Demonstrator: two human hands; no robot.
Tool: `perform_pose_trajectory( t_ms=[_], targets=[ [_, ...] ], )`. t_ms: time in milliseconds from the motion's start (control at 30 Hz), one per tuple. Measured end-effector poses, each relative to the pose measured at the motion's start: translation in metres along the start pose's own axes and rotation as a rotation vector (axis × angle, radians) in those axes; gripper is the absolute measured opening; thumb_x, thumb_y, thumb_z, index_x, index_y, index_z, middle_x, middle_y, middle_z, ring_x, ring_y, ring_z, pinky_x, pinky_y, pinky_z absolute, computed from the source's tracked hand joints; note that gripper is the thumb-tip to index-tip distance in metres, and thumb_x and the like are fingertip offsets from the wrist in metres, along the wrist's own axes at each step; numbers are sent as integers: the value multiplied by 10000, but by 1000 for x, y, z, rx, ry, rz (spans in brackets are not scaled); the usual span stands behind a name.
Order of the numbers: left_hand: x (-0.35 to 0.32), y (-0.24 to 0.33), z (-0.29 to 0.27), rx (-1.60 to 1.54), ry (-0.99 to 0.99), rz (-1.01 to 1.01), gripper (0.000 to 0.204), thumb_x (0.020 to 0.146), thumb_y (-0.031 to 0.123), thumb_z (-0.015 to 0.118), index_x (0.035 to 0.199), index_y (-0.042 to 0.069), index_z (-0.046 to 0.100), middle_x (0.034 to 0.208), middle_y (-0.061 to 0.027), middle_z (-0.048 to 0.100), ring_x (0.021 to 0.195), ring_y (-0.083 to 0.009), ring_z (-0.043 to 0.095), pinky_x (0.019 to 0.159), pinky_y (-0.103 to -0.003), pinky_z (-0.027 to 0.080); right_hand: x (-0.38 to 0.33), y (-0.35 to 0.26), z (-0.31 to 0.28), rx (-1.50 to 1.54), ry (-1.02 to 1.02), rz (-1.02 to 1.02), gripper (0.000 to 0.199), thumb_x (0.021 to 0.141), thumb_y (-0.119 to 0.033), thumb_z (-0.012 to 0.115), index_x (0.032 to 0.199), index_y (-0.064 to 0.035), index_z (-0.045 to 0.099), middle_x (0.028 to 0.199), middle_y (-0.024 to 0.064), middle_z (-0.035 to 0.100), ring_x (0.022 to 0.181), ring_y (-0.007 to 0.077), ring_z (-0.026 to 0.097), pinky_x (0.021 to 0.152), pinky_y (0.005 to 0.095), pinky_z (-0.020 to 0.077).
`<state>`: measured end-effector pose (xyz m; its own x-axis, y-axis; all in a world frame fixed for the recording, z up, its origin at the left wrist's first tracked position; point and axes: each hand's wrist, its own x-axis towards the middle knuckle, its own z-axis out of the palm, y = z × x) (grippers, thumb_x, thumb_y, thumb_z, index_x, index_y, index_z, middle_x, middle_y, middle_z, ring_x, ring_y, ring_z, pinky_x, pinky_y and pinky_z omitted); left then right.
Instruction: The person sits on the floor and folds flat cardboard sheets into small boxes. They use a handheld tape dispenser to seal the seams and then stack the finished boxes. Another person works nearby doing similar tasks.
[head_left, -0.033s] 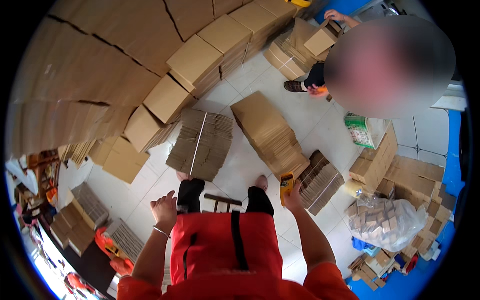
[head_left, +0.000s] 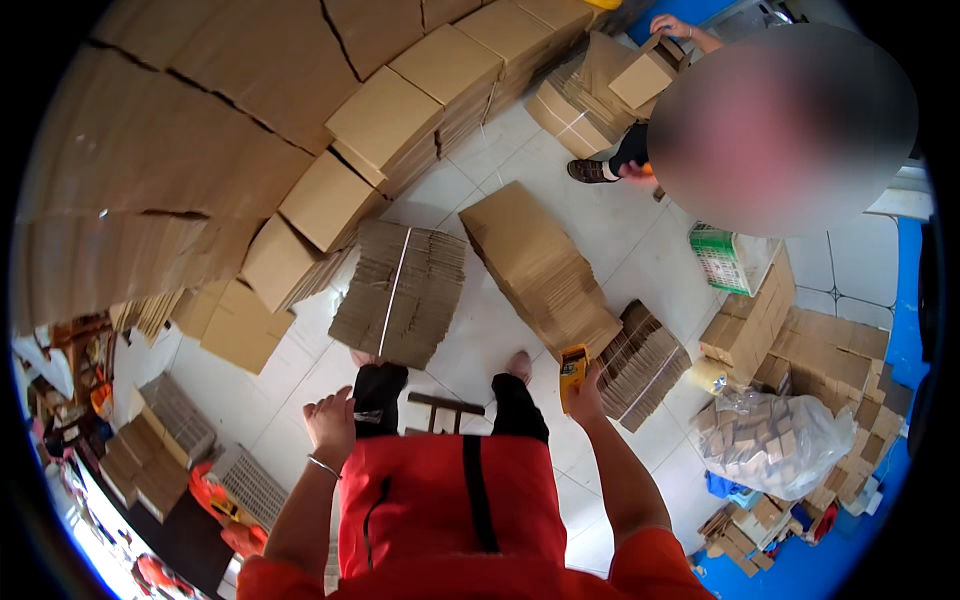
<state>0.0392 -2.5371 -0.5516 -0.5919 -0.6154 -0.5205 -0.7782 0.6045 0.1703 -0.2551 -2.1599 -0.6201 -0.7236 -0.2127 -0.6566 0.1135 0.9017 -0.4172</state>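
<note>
Right hand [head_left: 585, 395] gripped the yellow tool [head_left: 573, 372], at the near end of the cardboard stack [head_left: 535, 265]; contact unclear. Left hand [head_left: 330, 420] half-curled, couldn't tell if holding. Looked like tool-ready step; next move called for steady right-hand grip.

We look down from our head, one wide fisheye view, hands [head_left: 330, 425] near at lower centre, floor [head_left: 640, 245] beyond

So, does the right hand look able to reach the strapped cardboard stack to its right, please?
Probably yes: nothing visible blocks the way from the right hand to the strapped cardboard stack, though the yellow tool in that hand could hinder a grip.
</note>
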Motion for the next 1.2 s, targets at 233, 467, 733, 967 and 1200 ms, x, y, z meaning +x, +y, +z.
perform_pose_trajectory(
  t_ms=[233, 467, 733, 967, 1200],
  targets=[
    [93, -30, 189, -523, 25, -31, 110, 831, 154, 680, 919, 113, 629, 772, -54, 663, 763, -256, 647, 788, -411, 453, 156, 26, 94, -228, 214, 12, 811, 899, 10, 498, 1514, -37, -29, 1458, 318, 327, 1292, 460, 421, 1047, 466, 397],
    [166, 16, 227, -722, 58, 39, 159, 781, 60, 735, 911, 47, 645, 749, -109, 641, 688, -249, 637, 616, -350, 511, 265, 56, 136, -234, 455, -80, 837, 871, 0, 563, 1526, -75, 47, 1464, 253, 368, 1245, 443, 472, 988, 469, 444],
    [191, 54, 196, -795, 130, 170, 170, 851, -11, 597, 1012, 37, 624, 833, -134, 610, 732, -255, 637, 604, -355, 498, 248, 22, 150, -512, 587, -544, 833, 752, -222, 773, 1446, -79, 335, 1315, 219, 454, 1213, 407, 431, 1014, 516, 345],
    [253, 43, 212, -180, 136, -167, 459, 834, 246, 711, 1155, 19, 475, 1203, -233, 434, 931, -394, 634, 738, -459, 566, 306, -158, 237, -379, 343, -888, 625, 815, -463, 684, 1289, -90, 520, 1255, 158, 551, 1170, 349, 522, 961, 507, 402],
    [280, 36, 250, -213, 301, -131, 381, 792, 169, 726, 1029, 18, 468, 1028, -208, 530, 881, -423, 624, 724, -496, 531, 308, -168, 243, -519, 73, -687, 664, 880, -546, 588, 1266, -18, 473, 1195, 152, 582, 1141, 316, 550, 925, 483, 432]
  ],
)
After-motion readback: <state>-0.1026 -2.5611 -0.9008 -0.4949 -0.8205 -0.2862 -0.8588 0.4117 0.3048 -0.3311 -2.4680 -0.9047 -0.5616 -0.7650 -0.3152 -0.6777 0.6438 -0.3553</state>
